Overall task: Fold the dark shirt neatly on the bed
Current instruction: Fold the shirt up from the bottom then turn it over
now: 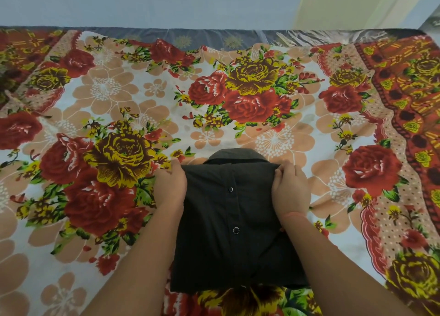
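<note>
The dark shirt (228, 225) lies on the bed as a compact folded rectangle, its snap-button placket running down the middle and its collar poking out at the far end. My left hand (170, 184) grips the far left corner of the top fold. At the far right corner my right hand (291, 187) pinches the same folded edge. Both forearms run along the shirt's sides, hiding its left and right edges.
A floral bedsheet (250, 89) in red, yellow and peach covers the bed. Along the far edge a dark mattress strip (214, 38) shows below a pale wall. A yellowish curtain or door (352, 3) stands at the back right.
</note>
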